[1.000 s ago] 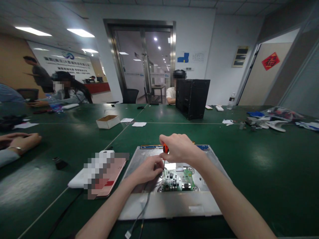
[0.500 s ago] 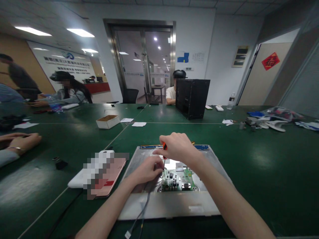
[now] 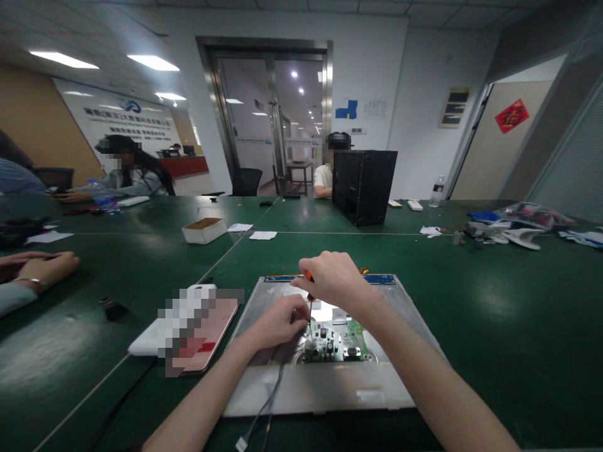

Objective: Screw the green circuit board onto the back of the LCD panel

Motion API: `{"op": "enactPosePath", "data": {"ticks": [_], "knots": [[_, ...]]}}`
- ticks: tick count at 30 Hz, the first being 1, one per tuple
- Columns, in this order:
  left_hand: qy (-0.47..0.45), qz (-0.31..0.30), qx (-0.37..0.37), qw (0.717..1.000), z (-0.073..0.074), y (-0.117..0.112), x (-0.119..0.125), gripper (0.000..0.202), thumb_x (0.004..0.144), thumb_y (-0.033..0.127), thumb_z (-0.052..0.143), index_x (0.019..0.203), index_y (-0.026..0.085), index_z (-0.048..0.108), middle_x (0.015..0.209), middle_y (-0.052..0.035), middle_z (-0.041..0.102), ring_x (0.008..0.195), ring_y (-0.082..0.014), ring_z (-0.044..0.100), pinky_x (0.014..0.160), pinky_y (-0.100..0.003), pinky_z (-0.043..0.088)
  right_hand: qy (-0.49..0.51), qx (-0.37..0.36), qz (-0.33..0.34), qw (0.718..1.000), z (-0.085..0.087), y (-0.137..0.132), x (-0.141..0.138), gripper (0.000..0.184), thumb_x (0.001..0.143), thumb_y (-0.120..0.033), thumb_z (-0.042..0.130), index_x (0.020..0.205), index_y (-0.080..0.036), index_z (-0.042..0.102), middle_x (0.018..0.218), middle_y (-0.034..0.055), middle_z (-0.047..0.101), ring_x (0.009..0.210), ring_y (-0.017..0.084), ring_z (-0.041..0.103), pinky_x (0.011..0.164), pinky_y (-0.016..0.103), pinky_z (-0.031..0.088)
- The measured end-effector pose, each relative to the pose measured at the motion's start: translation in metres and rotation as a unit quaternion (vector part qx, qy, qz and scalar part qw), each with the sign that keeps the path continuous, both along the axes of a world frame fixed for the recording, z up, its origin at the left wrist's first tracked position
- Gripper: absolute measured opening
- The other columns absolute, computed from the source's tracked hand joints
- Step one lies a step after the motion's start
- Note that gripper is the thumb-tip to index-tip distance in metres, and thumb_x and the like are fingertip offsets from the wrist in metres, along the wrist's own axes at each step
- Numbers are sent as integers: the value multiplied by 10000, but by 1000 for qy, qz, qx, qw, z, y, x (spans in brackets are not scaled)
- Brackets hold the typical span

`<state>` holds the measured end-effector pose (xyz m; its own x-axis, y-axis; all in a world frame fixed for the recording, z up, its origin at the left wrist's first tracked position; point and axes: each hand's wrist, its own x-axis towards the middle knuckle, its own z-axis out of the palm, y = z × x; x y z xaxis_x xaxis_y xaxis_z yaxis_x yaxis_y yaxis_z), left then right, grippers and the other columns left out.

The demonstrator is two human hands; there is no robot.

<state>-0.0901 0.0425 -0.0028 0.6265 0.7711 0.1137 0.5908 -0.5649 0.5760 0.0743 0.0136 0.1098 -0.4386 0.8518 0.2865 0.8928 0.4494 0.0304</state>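
A screwdriver point(image 3: 310, 292) with a red and black handle stands nearly upright, my right hand point(image 3: 336, 279) wrapped round its handle from above. Its thin shaft reaches down to the upper left corner of a green circuit board point(image 3: 336, 341). Beside that tip, my left hand point(image 3: 282, 320) has thumb and fingers pinched together; whatever lies between them is hidden. The board sits on a flat metal-backed panel point(image 3: 301, 389) with a blue strip point(image 3: 381, 279) along its far edge. Grey cables point(image 3: 276, 389) with a white plug run from under my left hand toward me.
Left of the panel lie a white object point(image 3: 151, 336) and a pink phone-like slab point(image 3: 221, 333), partly blurred out. Farther off are an open white box point(image 3: 205, 230), a black computer case point(image 3: 365, 185) and a bottle point(image 3: 438, 190). Another person's hands point(image 3: 47, 270) rest at the left.
My right hand has turned slightly on the screwdriver handle, its fingers shifting a little left. My left hand stays put. A person at the far left has moved mostly out of view.
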Motion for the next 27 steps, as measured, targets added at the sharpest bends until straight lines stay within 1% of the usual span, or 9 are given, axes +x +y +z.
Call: {"op": "enactPosePath", "data": {"ticks": [2, 4, 7, 10, 15, 18, 21, 24, 27], "knots": [[4, 2, 3, 1000, -1, 1, 0, 99, 701, 128, 524, 739, 176, 601, 725, -4, 624, 728, -175, 572, 672, -264, 432, 1, -2, 18, 1000, 0, -1, 0, 197, 861, -347, 473, 928, -220, 608, 823, 48, 695, 710, 189, 624, 519, 271, 284], [8, 4, 3, 1000, -1, 1, 0, 98, 705, 136, 527, 752, 175, 604, 742, -9, 628, 738, -181, 576, 681, -272, 435, 7, -6, 44, 999, 0, -4, 1, 195, 815, -288, 524, 990, -224, 581, 861, 34, 698, 722, 181, 624, 522, 265, 289], [11, 9, -1, 1000, 2, -1, 1, 88, 718, 152, 528, 753, 169, 606, 748, -15, 627, 712, -177, 577, 661, -270, 433, 8, -6, 46, 999, 0, -5, 1, 262, 820, -425, 541, 997, -237, 583, 870, 43, 700, 755, 200, 633, 540, 264, 316], [12, 6, -5, 1000, 4, -2, 2, 74, 715, 154, 532, 730, 168, 602, 720, -11, 621, 695, -170, 571, 644, -259, 427, -4, -5, 2, 1000, -1, -2, -3, 373, 871, -553, 432, 927, -236, 619, 838, 72, 698, 776, 225, 644, 566, 277, 348], [17, 5, -4, 1000, 1, 0, 2, 71, 702, 154, 528, 710, 174, 596, 692, 1, 616, 713, -173, 567, 646, -253, 426, -10, -4, 2, 1000, -1, -1, -4, 194, 861, -325, 478, 988, -223, 584, 851, 59, 696, 748, 204, 641, 550, 270, 340], [13, 6, -4, 1000, 0, 1, 1, 63, 705, 163, 533, 711, 176, 594, 716, -4, 623, 732, -180, 572, 659, -260, 431, 4, -13, 42, 999, -1, -3, 0, 285, 764, -259, 547, 1045, -210, 531, 838, 35, 691, 710, 193, 631, 509, 262, 311], [5, 10, 3, 1000, 1, 0, 1, 67, 710, 159, 535, 731, 171, 597, 744, -12, 628, 714, -176, 574, 655, -263, 431, 2, -4, 48, 999, -1, -4, 2, 291, 774, -377, 569, 1017, -220, 544, 831, 39, 691, 714, 207, 634, 506, 263, 306], [2, 7, 4, 1000, 2, -2, 2, 77, 711, 151, 533, 743, 166, 601, 739, -13, 622, 682, -166, 568, 633, -256, 424, -2, 7, 7, 1000, -1, -3, 0, 352, 854, -535, 454, 929, -222, 599, 813, 67, 692, 736, 225, 643, 534, 275, 330], [0, 1, 7, 1000, 3, -2, 1, 67, 699, 149, 542, 732, 168, 598, 721, -8, 617, 694, -168, 563, 642, -256, 424, -7, 0, -12, 1000, 0, -1, -3, 382, 902, -516, 395, 877, -213, 627, 809, 84, 692, 764, 227, 646, 555, 280, 344]]}}
